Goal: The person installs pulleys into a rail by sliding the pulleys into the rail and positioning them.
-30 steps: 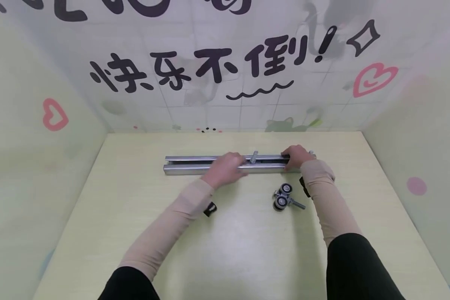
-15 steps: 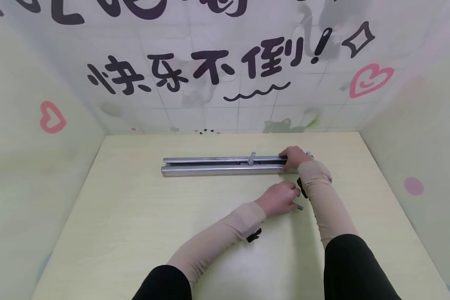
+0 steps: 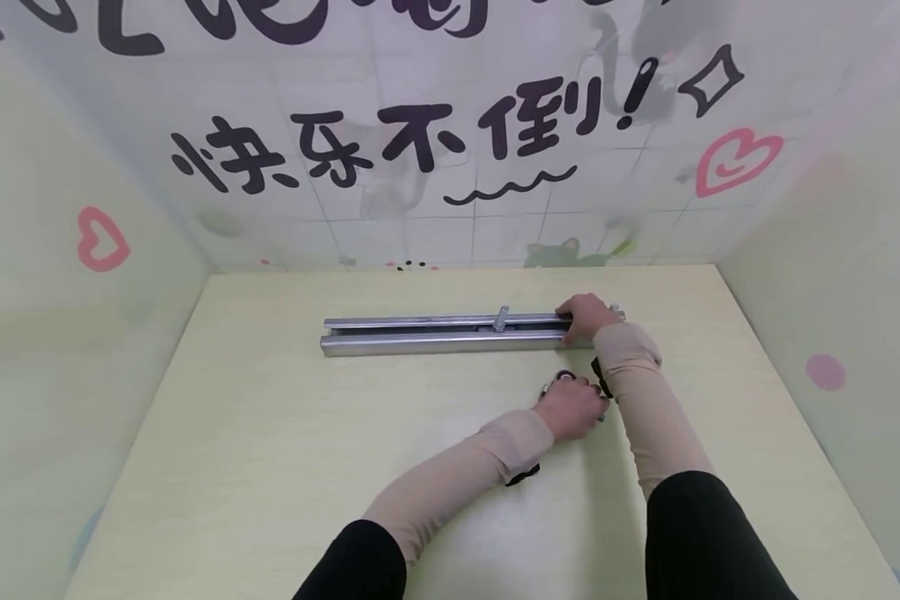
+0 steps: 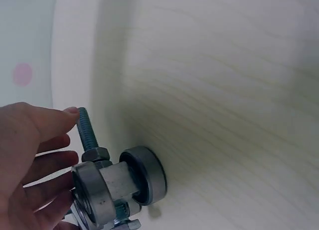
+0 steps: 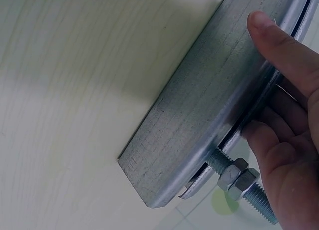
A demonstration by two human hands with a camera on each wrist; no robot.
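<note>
A silver C-channel metal rail (image 3: 420, 343) lies across the back of the table, its slot facing up. My right hand (image 3: 587, 317) grips it near the right end, the thumb on the near wall and the fingers over the far side. Beside that hand, a threaded bolt with two nuts (image 5: 239, 177) sticks out of the slot. Another bolt (image 3: 501, 318) stands up farther left along the rail. In front of the rail, my left hand (image 3: 572, 408) holds a roller trolley (image 4: 119, 182) with black-and-silver wheels, the thumb against its threaded bolt (image 4: 87, 130) and the fingers around a wheel.
The pale wood-look table (image 3: 255, 458) is bounded by a printed back wall (image 3: 420, 192) just behind the rail. Side walls (image 3: 817, 275) rise at the left and right edges.
My left hand has left the rail, moved right and toward me, and taken hold of the roller trolley on the table. The right hand keeps its grip on the rail.
</note>
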